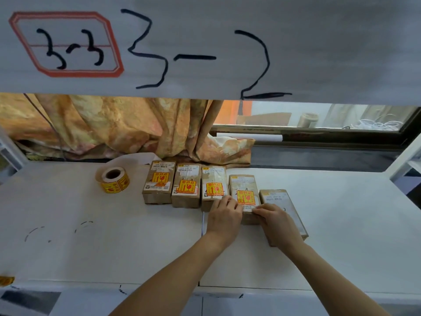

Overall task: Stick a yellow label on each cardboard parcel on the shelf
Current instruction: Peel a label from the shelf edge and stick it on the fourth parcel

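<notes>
Several cardboard parcels lie in a row on the white shelf [91, 236]. The three on the left [158, 181] [186, 185] [214, 187] each carry a yellow label. The fourth parcel [245, 182] also bears a yellow label [246, 197]. My left hand [224, 215] grips its left side and my right hand [276, 222] grips its right front corner. The rightmost parcel [280, 197] shows only a white shipping label and is partly hidden under my right hand. A roll of yellow labels [112, 181] stands left of the row.
An orange patterned curtain [114, 126] hangs behind the parcels. A window sill [319, 135] runs at the back right. A white shelf front [227, 42] with handwritten numbers overhangs above. A shelf post [403, 160] stands at the right.
</notes>
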The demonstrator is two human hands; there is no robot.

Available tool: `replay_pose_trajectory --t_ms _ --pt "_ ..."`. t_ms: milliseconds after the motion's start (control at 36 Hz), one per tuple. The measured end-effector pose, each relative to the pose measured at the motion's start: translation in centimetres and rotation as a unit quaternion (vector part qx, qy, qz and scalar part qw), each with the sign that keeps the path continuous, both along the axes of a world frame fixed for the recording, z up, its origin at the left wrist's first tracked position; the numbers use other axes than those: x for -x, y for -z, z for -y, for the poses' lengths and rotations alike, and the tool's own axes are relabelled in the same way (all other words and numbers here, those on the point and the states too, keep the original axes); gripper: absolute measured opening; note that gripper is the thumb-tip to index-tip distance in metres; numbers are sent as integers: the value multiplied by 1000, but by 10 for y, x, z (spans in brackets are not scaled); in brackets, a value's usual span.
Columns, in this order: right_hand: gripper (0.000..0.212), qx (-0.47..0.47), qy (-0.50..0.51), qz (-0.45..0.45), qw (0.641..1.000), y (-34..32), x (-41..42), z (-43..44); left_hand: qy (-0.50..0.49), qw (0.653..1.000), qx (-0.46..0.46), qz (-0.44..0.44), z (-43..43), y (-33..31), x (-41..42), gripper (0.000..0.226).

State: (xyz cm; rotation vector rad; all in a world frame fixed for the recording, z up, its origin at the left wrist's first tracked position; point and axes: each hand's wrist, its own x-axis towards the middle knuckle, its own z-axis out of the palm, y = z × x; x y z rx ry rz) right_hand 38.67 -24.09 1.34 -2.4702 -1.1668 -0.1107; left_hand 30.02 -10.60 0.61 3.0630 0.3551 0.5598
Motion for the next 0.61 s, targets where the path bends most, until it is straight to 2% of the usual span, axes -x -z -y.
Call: replay_pose_trajectory --t_ms 306,611 --pt "38 33 -21 -16 999 0 -13 -12 -10 1000 -15 -13 -17 -2 -21 18" --pt "41 55 -22 -26 998 -1 -18 -16 -4 1000 -3 -14 -19 2 -24 28"
